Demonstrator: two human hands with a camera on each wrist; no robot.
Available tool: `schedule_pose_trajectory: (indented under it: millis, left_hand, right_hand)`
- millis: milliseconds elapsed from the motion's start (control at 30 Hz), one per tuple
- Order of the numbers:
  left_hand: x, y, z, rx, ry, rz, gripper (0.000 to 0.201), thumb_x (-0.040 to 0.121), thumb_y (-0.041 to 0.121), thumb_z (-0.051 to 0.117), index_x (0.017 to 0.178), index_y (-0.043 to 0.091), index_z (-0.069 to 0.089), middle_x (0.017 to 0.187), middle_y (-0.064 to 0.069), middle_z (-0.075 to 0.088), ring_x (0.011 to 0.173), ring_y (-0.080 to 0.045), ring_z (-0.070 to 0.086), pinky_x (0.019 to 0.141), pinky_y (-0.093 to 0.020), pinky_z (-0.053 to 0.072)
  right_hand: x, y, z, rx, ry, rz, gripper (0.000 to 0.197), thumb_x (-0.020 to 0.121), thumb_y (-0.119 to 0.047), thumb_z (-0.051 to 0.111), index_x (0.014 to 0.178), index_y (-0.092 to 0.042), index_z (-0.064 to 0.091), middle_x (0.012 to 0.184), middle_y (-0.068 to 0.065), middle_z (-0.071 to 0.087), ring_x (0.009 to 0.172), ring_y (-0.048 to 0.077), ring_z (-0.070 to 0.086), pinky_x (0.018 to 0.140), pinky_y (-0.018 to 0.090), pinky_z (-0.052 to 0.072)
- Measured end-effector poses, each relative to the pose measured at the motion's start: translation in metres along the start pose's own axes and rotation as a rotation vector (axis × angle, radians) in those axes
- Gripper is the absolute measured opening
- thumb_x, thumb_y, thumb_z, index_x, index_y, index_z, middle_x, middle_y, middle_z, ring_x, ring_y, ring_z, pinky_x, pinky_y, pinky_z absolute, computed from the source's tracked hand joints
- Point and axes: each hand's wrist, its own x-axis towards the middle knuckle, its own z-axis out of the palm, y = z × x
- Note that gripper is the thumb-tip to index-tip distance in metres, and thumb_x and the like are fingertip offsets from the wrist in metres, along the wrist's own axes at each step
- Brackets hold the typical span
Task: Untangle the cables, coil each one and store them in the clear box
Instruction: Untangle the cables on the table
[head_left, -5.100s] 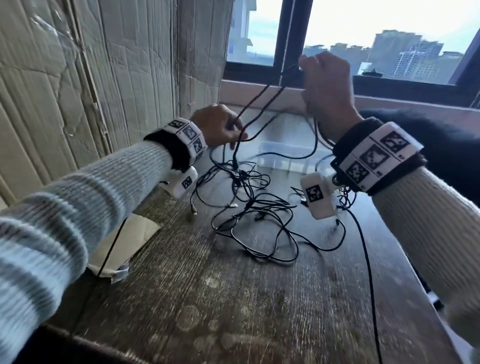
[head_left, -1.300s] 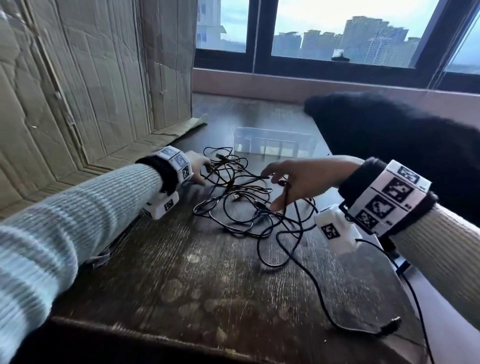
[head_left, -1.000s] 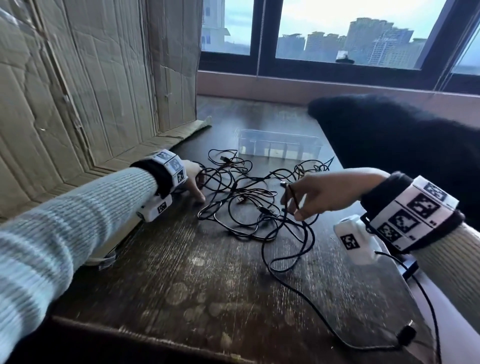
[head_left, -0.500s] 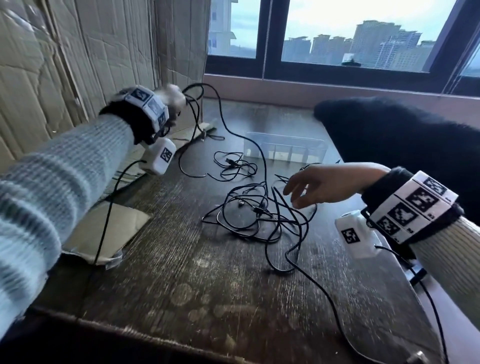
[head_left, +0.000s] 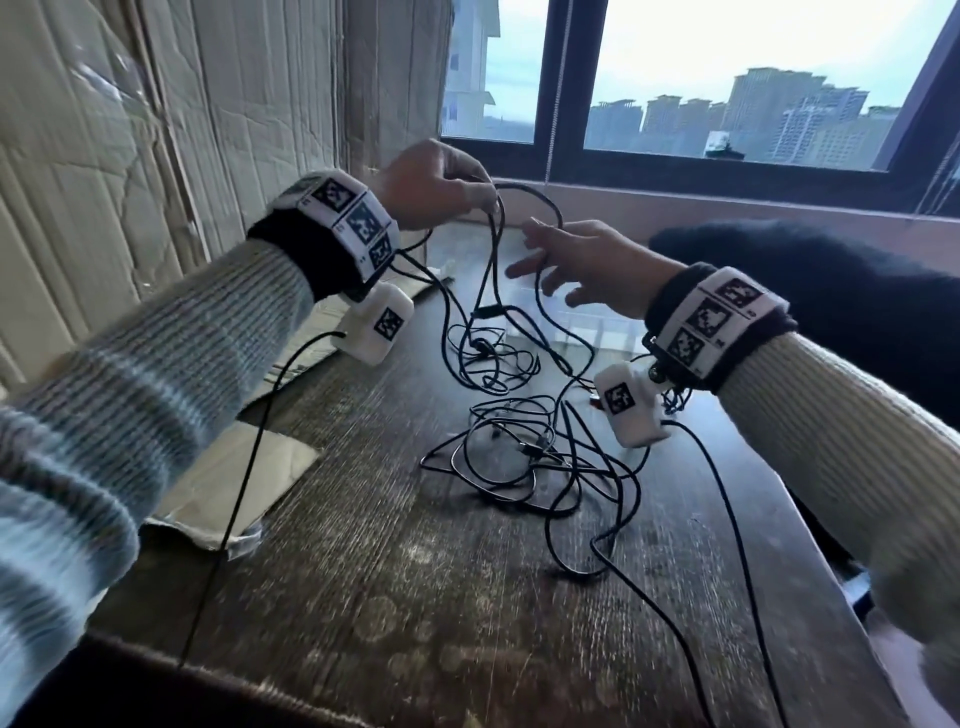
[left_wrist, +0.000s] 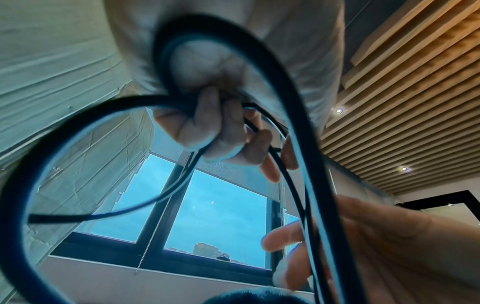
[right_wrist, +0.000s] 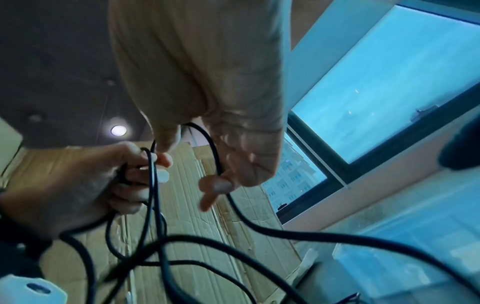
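A tangle of thin black cables lies in the middle of the dark wooden table. My left hand is raised above the table and grips one black cable, which hangs in loops down to the tangle. In the left wrist view its fingers curl round the cable. My right hand is just to the right of it, fingers spread, with a strand running across the palm. The clear box stands behind, partly hidden by the right hand.
Cardboard sheets wall the left side, and a flattened cardboard piece lies on the table's left. A black garment fills the right. A window ledge runs behind. Wrist-camera leads trail over the table's near edge.
My left hand has lifted off the table, pulling one cable up out of the tangle. My right hand let go of the strand it pinched and rose toward the raised loop.
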Motion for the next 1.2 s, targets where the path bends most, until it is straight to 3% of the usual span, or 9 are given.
schedule_pose_trajectory:
  millis: [100,200,400,533,767,867,967,1100,1200]
  left_hand:
    - [0.001,-0.005,0.002,0.013,0.002,0.026,0.013,0.081,0.03,0.071,0.089,0.02,0.073,0.087,-0.013,0.07,0.075,-0.019,0.058,0.07,-0.03,0.047]
    - [-0.001,-0.017,-0.003,0.144,0.052,0.052,0.022,0.077,0.025,0.077,0.099,0.021,0.073,0.088,0.009,0.069,0.078,-0.003,0.061,0.078,-0.021,0.049]
    - [-0.007,-0.055,-0.012,0.436,0.062,-0.062,0.046,0.061,0.027,0.088,0.104,0.025,0.071,0.127,-0.007,0.056,0.098,-0.017,0.052,0.087,-0.024,0.037]
    - [-0.015,-0.074,-0.004,0.518,-0.07,-0.235,0.07,0.051,0.056,0.084,0.113,0.029,0.066,0.14,-0.008,0.037,0.131,-0.029,0.036,0.104,-0.04,0.034]
    - [-0.01,-0.078,0.043,0.796,-0.408,-0.31,0.115,0.052,0.06,0.083,0.147,0.022,0.029,0.153,-0.008,0.024,0.137,-0.027,0.032,0.11,-0.045,0.034]
    - [-0.005,-0.061,0.067,0.716,-0.521,-0.215,0.106,0.049,0.089,0.058,0.137,0.03,0.045,0.155,0.0,0.023,0.139,-0.024,0.029,0.114,-0.049,0.026]
    - [-0.004,-0.048,0.089,0.691,-0.518,-0.158,0.093,0.056,0.086,0.057,0.133,0.035,0.048,0.143,0.003,0.043,0.134,-0.022,0.036,0.108,-0.042,0.03]
    - [-0.004,-0.054,0.121,0.673,-0.628,-0.063,0.06,0.071,0.057,0.074,0.117,0.022,0.061,0.115,0.007,0.065,0.095,-0.011,0.058,0.065,-0.016,0.041]
    - [-0.002,-0.061,0.127,0.758,-0.617,-0.067,0.031,0.079,0.037,0.075,0.102,0.018,0.067,0.096,0.003,0.067,0.081,-0.012,0.059,0.056,-0.017,0.041]
  right_hand:
    - [0.001,0.002,0.0,0.12,0.03,-0.055,0.028,0.098,-0.033,0.05,0.099,-0.008,0.064,0.065,-0.002,0.055,0.051,0.01,0.042,0.047,0.02,0.034]
    - [0.001,0.005,-0.014,0.175,0.163,-0.051,0.028,0.1,-0.025,0.048,0.085,-0.008,0.064,0.056,-0.005,0.04,0.043,0.009,0.033,0.04,0.018,0.031]
    - [-0.002,0.012,-0.056,0.315,0.34,0.123,0.02,0.082,-0.015,0.052,0.064,-0.02,0.046,0.043,-0.011,0.031,0.039,0.007,0.018,0.036,0.015,0.018]
    - [-0.005,0.013,-0.067,0.4,0.522,0.108,0.019,0.086,-0.01,0.052,0.069,-0.018,0.051,0.041,-0.01,0.03,0.037,0.008,0.021,0.038,0.018,0.021]
    - [-0.012,0.004,-0.07,0.317,0.667,0.119,0.01,0.085,-0.017,0.041,0.077,-0.02,0.046,0.067,-0.005,0.035,0.049,0.01,0.031,0.043,0.021,0.031]
    - [-0.007,0.005,-0.075,0.258,0.748,0.119,0.012,0.09,-0.025,0.038,0.088,-0.022,0.049,0.075,-0.005,0.037,0.056,0.01,0.035,0.044,0.019,0.034]
    - [-0.005,0.017,-0.081,0.147,0.723,0.133,0.007,0.095,-0.024,0.042,0.093,-0.019,0.047,0.075,-0.006,0.039,0.058,0.008,0.04,0.049,0.021,0.041]
    - [-0.008,0.033,-0.073,-0.014,0.581,0.104,0.024,0.095,-0.031,0.054,0.076,-0.018,0.054,0.067,-0.002,0.045,0.052,0.009,0.041,0.045,0.019,0.043]
    - [-0.02,0.038,-0.068,-0.115,0.361,0.036,0.035,0.083,-0.048,0.066,0.079,-0.014,0.068,0.067,-0.002,0.053,0.056,0.01,0.048,0.052,0.02,0.045]
